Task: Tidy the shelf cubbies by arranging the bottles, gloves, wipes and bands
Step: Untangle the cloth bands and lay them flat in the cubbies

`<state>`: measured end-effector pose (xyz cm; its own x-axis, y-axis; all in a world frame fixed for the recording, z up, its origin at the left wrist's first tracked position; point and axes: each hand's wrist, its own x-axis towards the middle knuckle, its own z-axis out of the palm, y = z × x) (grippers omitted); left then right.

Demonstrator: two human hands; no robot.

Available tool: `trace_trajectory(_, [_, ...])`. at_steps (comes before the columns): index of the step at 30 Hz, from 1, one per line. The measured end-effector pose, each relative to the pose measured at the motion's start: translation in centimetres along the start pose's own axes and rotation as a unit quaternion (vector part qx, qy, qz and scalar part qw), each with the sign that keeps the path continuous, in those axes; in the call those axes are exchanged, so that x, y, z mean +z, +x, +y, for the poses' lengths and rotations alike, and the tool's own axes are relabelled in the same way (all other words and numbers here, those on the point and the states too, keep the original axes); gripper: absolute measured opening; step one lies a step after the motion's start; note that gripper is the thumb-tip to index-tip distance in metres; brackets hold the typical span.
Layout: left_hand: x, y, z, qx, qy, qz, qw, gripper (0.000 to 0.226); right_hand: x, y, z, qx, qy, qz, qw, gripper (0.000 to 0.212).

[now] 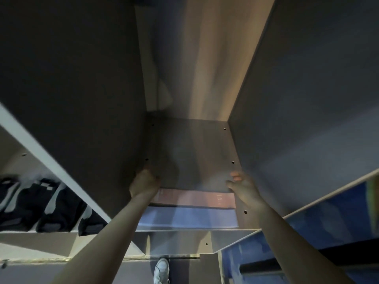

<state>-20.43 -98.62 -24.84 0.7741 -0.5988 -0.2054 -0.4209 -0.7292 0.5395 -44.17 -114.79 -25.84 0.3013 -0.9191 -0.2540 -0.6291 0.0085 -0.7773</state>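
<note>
I am looking into a dim middle cubby point(190, 140) of the shelf. Three flat bands lie side by side on its floor. A blue band point(188, 218) is nearest the front edge, and a pink band point(194, 198) is behind it. A grey band point(194, 180) is farthest in, blurred and close in colour to the floor. My left hand point(143, 181) is closed at the grey band's left end. My right hand point(242, 184) pinches its right end, thumb on top. Both forearms reach in from below.
The cubby to the left holds several black gloves point(51, 208) standing in a row. A blue object point(307, 228) fills the lower right compartment. Dark side panels point(287, 119) close in on both sides. A white shoe point(162, 270) shows on the floor below.
</note>
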Motion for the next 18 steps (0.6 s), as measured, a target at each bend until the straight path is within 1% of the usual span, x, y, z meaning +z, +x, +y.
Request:
trace_trajectory(2, [-2.1, -0.2, 1.8, 0.032, -0.125, -0.004, 0.992, 0.032, -1.1, -2.0, -3.7, -0.045, 0.071, -0.025, 0.996, 0.033])
trace_trajectory(4, [-4.2, -1.6, 3.5, 0.048, -0.241, 0.013, 0.969, 0.031, -2.3, -4.7, -7.2, -0.085, 0.1, -0.043, 0.99, 0.03])
trace_trajectory(6, [-6.0, -4.1, 4.9, 0.075, -0.326, 0.019, 0.942, 0.024, -3.3, -7.7, -9.9, -0.114, 0.111, -0.055, 0.986, 0.029])
trace_trajectory(9, [-8.1, -8.4, 5.9, 0.12, -0.386, 0.031, 0.914, 0.022, -4.1, -12.2, -13.2, -0.165, 0.135, -0.078, 0.974, 0.029])
trace_trajectory(12, [-10.4, -12.5, 5.7, 0.152, -0.45, 0.056, 0.878, 0.02, -4.1, -16.2, -15.6, -0.215, 0.18, -0.112, 0.953, 0.029])
trace_trajectory(14, [-12.1, -15.3, 4.6, 0.15, -0.486, 0.074, 0.858, 0.019, -3.5, -18.3, -16.6, -0.231, 0.227, -0.125, 0.938, 0.028])
trace_trajectory(16, [-14.1, -17.8, 3.0, 0.143, -0.521, 0.097, 0.836, 0.018, -2.6, -20.3, -17.4, -0.228, 0.269, -0.144, 0.925, 0.027])
trace_trajectory(18, [-16.1, -19.7, 0.9, 0.129, -0.541, 0.138, 0.82, 0.017, -1.4, -22.2, -18.1, -0.235, 0.283, -0.172, 0.914, 0.026])
